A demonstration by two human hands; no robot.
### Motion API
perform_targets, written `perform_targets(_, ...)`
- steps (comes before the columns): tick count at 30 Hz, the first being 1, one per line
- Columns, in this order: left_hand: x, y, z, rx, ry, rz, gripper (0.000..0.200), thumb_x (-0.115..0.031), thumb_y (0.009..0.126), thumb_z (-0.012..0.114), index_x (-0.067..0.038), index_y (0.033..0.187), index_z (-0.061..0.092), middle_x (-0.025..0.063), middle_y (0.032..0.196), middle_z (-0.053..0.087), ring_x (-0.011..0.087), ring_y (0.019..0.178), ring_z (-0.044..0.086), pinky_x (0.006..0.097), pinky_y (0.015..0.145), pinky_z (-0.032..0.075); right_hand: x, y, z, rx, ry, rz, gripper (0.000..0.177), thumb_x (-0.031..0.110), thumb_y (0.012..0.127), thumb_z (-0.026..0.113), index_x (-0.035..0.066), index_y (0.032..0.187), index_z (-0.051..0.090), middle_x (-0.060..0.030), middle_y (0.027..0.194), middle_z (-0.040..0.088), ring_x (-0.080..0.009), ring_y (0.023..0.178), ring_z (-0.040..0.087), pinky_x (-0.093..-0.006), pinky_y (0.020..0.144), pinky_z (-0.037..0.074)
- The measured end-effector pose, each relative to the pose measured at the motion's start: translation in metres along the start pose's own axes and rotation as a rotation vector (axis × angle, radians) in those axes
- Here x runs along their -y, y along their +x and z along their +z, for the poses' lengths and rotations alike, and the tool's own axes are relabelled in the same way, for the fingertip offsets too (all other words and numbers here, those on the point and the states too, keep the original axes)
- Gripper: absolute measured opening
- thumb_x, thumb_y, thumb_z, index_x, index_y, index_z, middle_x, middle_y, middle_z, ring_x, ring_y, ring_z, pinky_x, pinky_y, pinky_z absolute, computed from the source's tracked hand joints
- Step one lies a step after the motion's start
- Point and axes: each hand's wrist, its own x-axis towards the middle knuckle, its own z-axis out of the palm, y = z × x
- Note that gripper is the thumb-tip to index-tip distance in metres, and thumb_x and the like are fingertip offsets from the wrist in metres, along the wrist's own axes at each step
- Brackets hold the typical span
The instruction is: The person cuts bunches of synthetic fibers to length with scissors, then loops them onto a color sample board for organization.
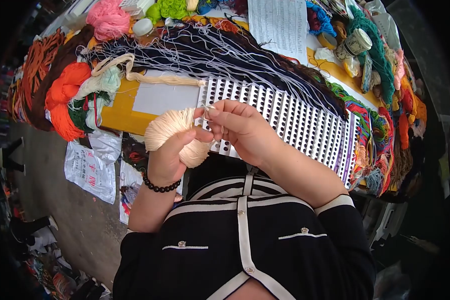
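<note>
My left hand [172, 155] grips a cream-coloured skein of yarn [166, 129] in front of my chest. My right hand [237, 125] pinches a thin strand [205, 108] drawn from that skein between thumb and forefinger. Both hands meet just above the near edge of a white perforated card [295, 125] that lies on a yellow board [120, 117]. A black bead bracelet [160, 187] circles my left wrist.
Dark and lilac threads [210, 55] fan across the table behind the card. Orange, green and white yarn bundles [75, 95] pile up at the left, multicoloured ones [385, 140] at the right. A printed sheet [280, 22] and a paper cup [355, 44] sit further back. Plastic bags [92, 167] lie on the floor.
</note>
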Motion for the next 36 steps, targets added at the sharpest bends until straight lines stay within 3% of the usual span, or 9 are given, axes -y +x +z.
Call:
perform_targets(9,0.009,0.005,-0.026,0.011,-0.094,0.011,0.027,-0.011,0.087,0.053,0.004,0.109,0.055,0.0104,0.083,0.064,0.0162,0.079,0.061,0.0265,0.075,0.048,-0.004,0.0,0.001,0.063,-0.141,-0.125,0.011,0.008,0.09,0.054,0.001,0.096,0.059,-0.0049,0.084,0.062,-0.0115,0.075,0.058,-0.0235,0.073,0.047)
perform_targets(12,0.009,0.006,-0.013,-0.042,0.006,-0.123,0.024,-0.014,0.088,0.054,0.002,0.106,0.058,0.008,0.088,0.063,0.0151,0.08,0.06,0.0246,0.074,0.048,-0.006,0.002,0.0,0.096,-0.174,-0.115,0.012,0.007,0.09,0.054,0.0,0.097,0.059,-0.0056,0.085,0.063,-0.0119,0.078,0.059,-0.0241,0.074,0.047)
perform_targets(20,0.012,0.009,0.001,-0.191,0.043,0.057,0.027,-0.017,0.089,0.057,0.002,0.108,0.058,0.0088,0.096,0.064,0.0147,0.085,0.059,0.0299,0.081,0.046,-0.014,0.002,-0.001,0.042,-0.381,-0.192,0.014,0.009,0.09,0.053,-0.001,0.099,0.059,-0.0053,0.092,0.063,-0.0119,0.088,0.058,-0.0239,0.08,0.046)
perform_targets(23,0.015,0.007,-0.01,-0.232,0.023,0.068,0.031,-0.013,0.088,0.055,0.004,0.113,0.054,0.0101,0.094,0.065,0.0155,0.085,0.06,0.0303,0.081,0.047,-0.011,0.006,-0.011,-0.034,-0.316,-0.169,0.016,0.012,0.088,0.057,0.001,0.099,0.06,-0.0041,0.093,0.063,-0.0109,0.086,0.058,-0.0232,0.078,0.045)
perform_targets(25,0.008,0.003,-0.011,-0.135,-0.005,0.043,0.033,-0.01,0.087,0.054,0.005,0.116,0.052,0.0105,0.092,0.065,0.0161,0.085,0.061,0.0307,0.082,0.047,-0.001,0.01,-0.023,0.105,0.273,0.055,0.018,0.014,0.086,0.061,0.002,0.099,0.062,-0.0026,0.088,0.063,-0.009,0.078,0.057,-0.0229,0.072,0.045)
perform_targets(26,0.004,0.001,-0.01,-0.039,-0.032,0.019,0.037,-0.007,0.085,0.052,0.005,0.12,0.049,0.0109,0.09,0.065,0.0167,0.085,0.062,0.031,0.082,0.047,0.0,0.009,-0.018,0.105,0.275,0.053,0.018,0.014,0.086,0.061,0.002,0.099,0.062,-0.0026,0.088,0.063,-0.009,0.078,0.057,-0.0229,0.072,0.045)
perform_targets(28,0.007,0.001,-0.001,-0.01,-0.003,0.002,0.044,-0.002,0.083,0.05,0.005,0.126,0.044,0.0118,0.096,0.063,0.0172,0.083,0.062,0.0302,0.081,0.049,0.002,0.004,-0.001,-0.018,-0.127,0.037,0.016,0.013,0.085,0.062,0.001,0.095,0.064,-0.0015,0.078,0.062,-0.0072,0.067,0.055,-0.0215,0.064,0.044)
perform_targets(31,0.017,0.003,-0.001,-0.002,0.038,-0.003,0.046,0.001,0.084,0.05,0.004,0.129,0.041,0.0107,0.109,0.057,0.0154,0.085,0.061,0.027,0.079,0.049,-0.008,0.006,0.002,-0.032,-0.352,0.011,0.015,0.013,0.085,0.062,0.001,0.092,0.065,-0.0009,0.071,0.061,-0.0062,0.061,0.053,-0.0201,0.06,0.042)
perform_targets(36,0.02,0.002,0.006,-0.026,0.14,0.039,0.047,0.001,0.084,0.052,0.004,0.129,0.041,0.0103,0.111,0.057,0.0136,0.086,0.06,0.0262,0.078,0.049,-0.01,0.006,-0.003,-0.036,-0.436,0.014,0.014,0.013,0.086,0.061,0.0,0.09,0.065,-0.0017,0.071,0.061,-0.0063,0.062,0.054,-0.0198,0.06,0.043)
